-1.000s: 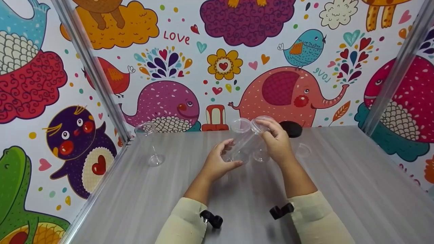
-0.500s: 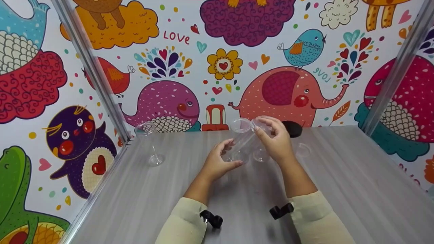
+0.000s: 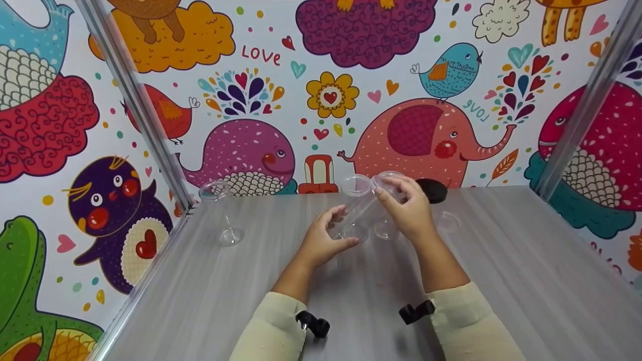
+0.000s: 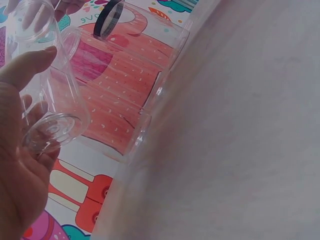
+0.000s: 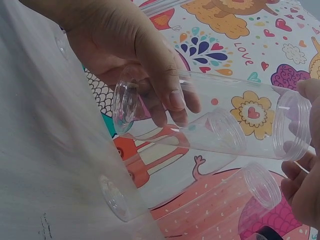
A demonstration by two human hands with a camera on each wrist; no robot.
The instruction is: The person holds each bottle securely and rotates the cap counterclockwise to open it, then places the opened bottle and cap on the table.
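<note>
A clear plastic jar is tilted between both hands, its threaded mouth toward the right hand and its base toward the left. My left hand grips the jar near its base; in the left wrist view the left hand has its thumb on one side and its fingers on the other. My right hand holds the jar around its mouth, with thumb and fingers on the rim. In the right wrist view, only part of the right hand shows at the edge. No lid is visible on the held jar.
Another clear jar stands upright at the table's left. Behind the hands stand two more clear jars, partly hidden, one with its mouth showing. A black lid tops a jar at the right. The patterned wall rises behind the grey table.
The right hand's thumb and fingers have shifted on the jar's mouth, the thumb now lying on the near side of the rim. The left hand and the standing jars look the same.
</note>
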